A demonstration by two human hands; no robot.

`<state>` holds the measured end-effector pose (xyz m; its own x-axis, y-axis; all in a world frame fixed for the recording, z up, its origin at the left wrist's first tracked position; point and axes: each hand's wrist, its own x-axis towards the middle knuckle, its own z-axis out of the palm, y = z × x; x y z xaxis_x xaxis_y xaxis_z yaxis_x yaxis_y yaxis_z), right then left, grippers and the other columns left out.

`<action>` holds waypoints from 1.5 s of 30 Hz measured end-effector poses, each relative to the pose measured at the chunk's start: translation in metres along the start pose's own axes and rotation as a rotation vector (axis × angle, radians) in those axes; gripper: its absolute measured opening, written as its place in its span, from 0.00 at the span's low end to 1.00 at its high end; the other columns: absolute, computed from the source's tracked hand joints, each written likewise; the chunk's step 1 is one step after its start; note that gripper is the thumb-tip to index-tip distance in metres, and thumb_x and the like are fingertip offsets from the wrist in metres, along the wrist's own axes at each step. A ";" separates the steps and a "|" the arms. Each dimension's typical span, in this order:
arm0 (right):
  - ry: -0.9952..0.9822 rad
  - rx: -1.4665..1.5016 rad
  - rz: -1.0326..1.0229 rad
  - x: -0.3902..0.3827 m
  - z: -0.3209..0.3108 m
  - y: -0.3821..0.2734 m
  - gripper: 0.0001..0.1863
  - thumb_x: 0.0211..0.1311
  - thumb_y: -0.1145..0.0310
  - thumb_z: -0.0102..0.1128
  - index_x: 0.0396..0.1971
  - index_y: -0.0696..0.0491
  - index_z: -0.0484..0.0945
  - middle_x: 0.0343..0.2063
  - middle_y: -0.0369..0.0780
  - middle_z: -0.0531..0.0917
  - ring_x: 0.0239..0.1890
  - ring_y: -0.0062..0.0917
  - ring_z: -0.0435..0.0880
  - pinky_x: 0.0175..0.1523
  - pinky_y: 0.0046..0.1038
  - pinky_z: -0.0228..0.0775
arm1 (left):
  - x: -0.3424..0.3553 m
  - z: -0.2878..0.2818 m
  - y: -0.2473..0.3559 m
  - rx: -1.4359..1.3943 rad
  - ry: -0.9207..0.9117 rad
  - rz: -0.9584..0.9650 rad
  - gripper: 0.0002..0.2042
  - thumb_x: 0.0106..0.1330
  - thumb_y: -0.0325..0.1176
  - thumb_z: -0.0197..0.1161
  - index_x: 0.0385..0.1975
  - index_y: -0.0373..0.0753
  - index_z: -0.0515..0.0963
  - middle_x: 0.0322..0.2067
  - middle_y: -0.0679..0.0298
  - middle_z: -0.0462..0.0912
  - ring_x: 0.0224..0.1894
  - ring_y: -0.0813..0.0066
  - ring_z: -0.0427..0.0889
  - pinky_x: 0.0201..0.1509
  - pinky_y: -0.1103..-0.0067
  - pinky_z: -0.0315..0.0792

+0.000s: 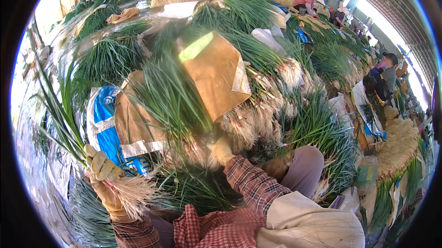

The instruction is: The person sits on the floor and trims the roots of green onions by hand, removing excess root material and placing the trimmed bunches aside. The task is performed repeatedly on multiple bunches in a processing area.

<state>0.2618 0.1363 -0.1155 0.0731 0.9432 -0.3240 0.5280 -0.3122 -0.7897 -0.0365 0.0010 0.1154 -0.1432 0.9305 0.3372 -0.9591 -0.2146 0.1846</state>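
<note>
My left hand (103,165), in a pale work glove, is closed round a bunch of spring onions (66,119). Their green leaves point up and away, and the pale roots hang toward my lap. My right hand (222,151), gloved too, reaches to the root ends of a heap of spring onions (172,96) in front of me. Its fingers are blurred and partly hidden among the roots, so their grip does not show. A brown paper sheet (214,75) lies over the heap just beyond that hand.
A blue, white and brown sack (107,140) lies between my hands and the left-hand heaps. More spring onions (317,137) are piled at my right, beside my bent knee (306,167). Several people work farther off, one in grey (389,80) at the right.
</note>
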 end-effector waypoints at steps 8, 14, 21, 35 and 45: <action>0.028 0.081 -0.428 -0.032 -0.005 -0.072 0.19 0.70 0.54 0.51 0.45 0.57 0.70 0.32 0.42 0.82 0.32 0.30 0.83 0.35 0.31 0.75 | 0.000 -0.047 -0.006 -0.091 0.109 -0.270 0.16 0.76 0.33 0.44 0.59 0.36 0.67 0.21 0.75 0.61 0.20 0.86 0.63 0.30 0.78 0.67; 0.162 -0.358 -0.327 -0.029 -0.044 -0.082 0.32 0.65 0.43 0.54 0.49 0.60 0.67 0.33 0.47 0.82 0.31 0.34 0.85 0.36 0.36 0.77 | -0.022 -0.048 -0.022 -0.196 0.358 -0.379 0.14 0.72 0.32 0.53 0.55 0.36 0.69 0.27 0.74 0.67 0.28 0.84 0.70 0.34 0.80 0.68; -0.530 0.807 0.196 -0.050 -0.077 -0.068 0.31 0.65 0.54 0.60 0.59 0.61 0.69 0.36 0.45 0.84 0.31 0.29 0.82 0.37 0.26 0.77 | -0.023 -0.058 -0.055 -0.190 0.612 -0.601 0.26 0.71 0.38 0.57 0.63 0.29 0.64 0.27 0.72 0.73 0.26 0.83 0.72 0.29 0.84 0.70; -0.379 0.088 -0.318 -0.134 -0.031 -0.057 0.17 0.64 0.55 0.57 0.37 0.56 0.74 0.20 0.38 0.78 0.23 0.28 0.79 0.29 0.29 0.69 | -0.037 -0.045 -0.097 0.901 0.313 -0.752 0.22 0.71 0.37 0.55 0.56 0.25 0.71 0.45 0.55 0.81 0.38 0.73 0.82 0.40 0.82 0.75; -0.379 -0.667 -0.680 -0.116 -0.026 -0.021 0.15 0.69 0.60 0.51 0.34 0.58 0.77 0.22 0.47 0.78 0.27 0.37 0.80 0.36 0.34 0.72 | -0.047 -0.052 -0.104 0.742 0.526 -0.758 0.14 0.70 0.32 0.58 0.48 0.29 0.78 0.33 0.56 0.85 0.20 0.74 0.78 0.21 0.81 0.73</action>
<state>0.2641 0.0360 -0.0476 -0.6286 0.7630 -0.1503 0.7292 0.5112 -0.4549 0.0574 -0.0053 0.0327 0.1520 0.8652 -0.4779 -0.4910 0.4857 0.7232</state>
